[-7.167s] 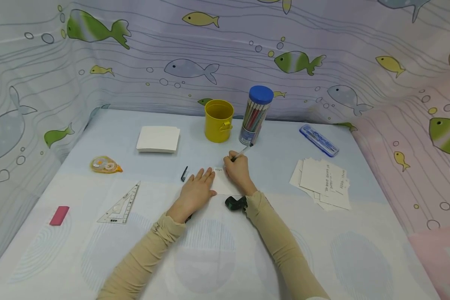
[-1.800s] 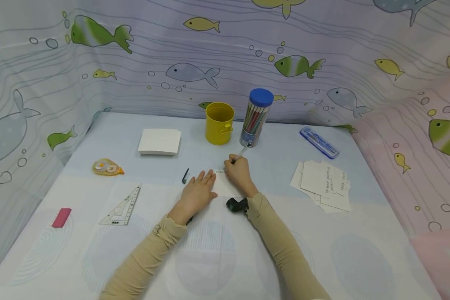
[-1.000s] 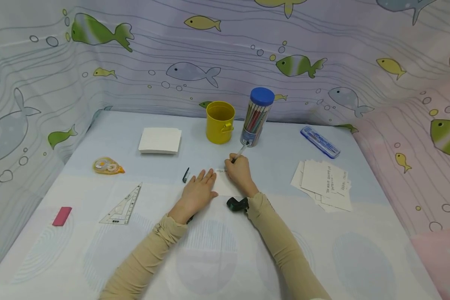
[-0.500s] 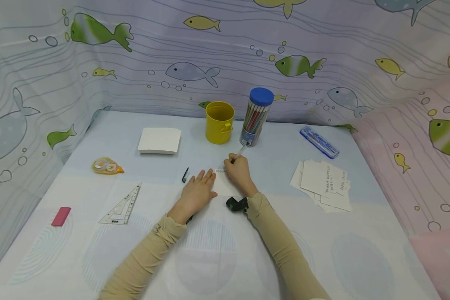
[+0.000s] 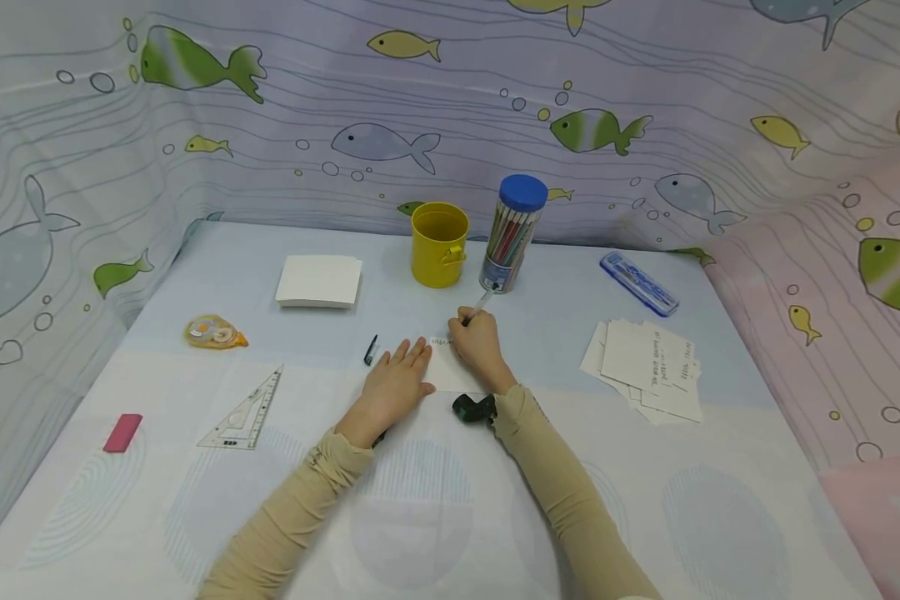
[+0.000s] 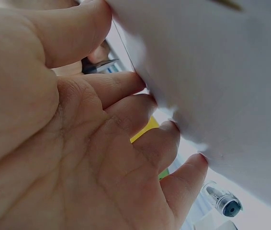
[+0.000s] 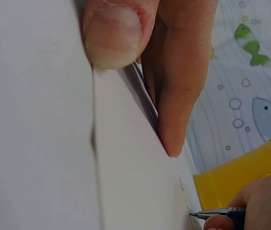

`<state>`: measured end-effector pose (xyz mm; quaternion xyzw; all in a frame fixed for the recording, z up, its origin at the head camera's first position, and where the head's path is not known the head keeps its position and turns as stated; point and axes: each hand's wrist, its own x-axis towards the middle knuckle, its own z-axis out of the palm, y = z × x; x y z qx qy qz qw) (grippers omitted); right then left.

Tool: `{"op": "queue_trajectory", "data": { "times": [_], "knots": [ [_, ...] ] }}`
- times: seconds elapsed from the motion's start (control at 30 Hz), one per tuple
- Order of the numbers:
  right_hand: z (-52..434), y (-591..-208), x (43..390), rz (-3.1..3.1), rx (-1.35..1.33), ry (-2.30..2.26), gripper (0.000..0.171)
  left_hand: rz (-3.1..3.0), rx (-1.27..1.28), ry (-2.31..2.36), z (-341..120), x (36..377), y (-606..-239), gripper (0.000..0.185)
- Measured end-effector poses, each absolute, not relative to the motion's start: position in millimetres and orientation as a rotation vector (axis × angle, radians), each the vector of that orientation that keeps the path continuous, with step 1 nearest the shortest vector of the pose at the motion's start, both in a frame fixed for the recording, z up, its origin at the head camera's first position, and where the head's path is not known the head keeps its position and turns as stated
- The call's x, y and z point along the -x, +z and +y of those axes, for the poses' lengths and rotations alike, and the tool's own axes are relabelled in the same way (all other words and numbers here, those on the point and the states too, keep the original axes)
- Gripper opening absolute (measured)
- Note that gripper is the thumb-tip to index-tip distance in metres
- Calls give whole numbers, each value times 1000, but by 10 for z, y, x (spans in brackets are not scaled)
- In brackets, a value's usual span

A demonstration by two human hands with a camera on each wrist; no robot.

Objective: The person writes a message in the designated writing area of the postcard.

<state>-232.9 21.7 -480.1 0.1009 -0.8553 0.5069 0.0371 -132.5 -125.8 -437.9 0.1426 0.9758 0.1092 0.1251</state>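
Note:
My left hand [image 5: 393, 383] lies flat with spread fingers on the left side of a small white card [image 5: 450, 372]. In the left wrist view its fingertips [image 6: 192, 167] touch the white surface. My right hand [image 5: 482, 346] pinches a clear-barrelled pen [image 5: 483, 302] over the card's upper part. The right wrist view has the pen's tip [image 7: 194, 214] at the card, at the end of a line of dark handwriting [image 7: 181, 184]. Left of the left hand lies the black-clipped pen cap [image 5: 371, 350]. The right hand covers part of the card.
Behind stand a yellow bucket [image 5: 438, 250] and a blue-lidded pencil tub [image 5: 510, 237]. A blank card stack [image 5: 318, 282], correction tape [image 5: 213, 332], set square [image 5: 243, 412] and pink eraser [image 5: 123, 433] lie left. Written cards [image 5: 645, 362] and a blue case [image 5: 639, 283] lie right.
Since the earliest frame, the row of handwriting on the card has grown a little longer to the right. The pen's top end has shifted slightly left. The left hand stays in place.

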Motion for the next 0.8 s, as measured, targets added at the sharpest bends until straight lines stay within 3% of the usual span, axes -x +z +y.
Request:
{"op": "queue_trajectory", "data": {
  "times": [0.8],
  "knots": [
    [219, -4791, 2333, -2618, -302, 1552, 38, 2841, -409, 337, -1250, 1325, -4350, 66]
  ]
}}
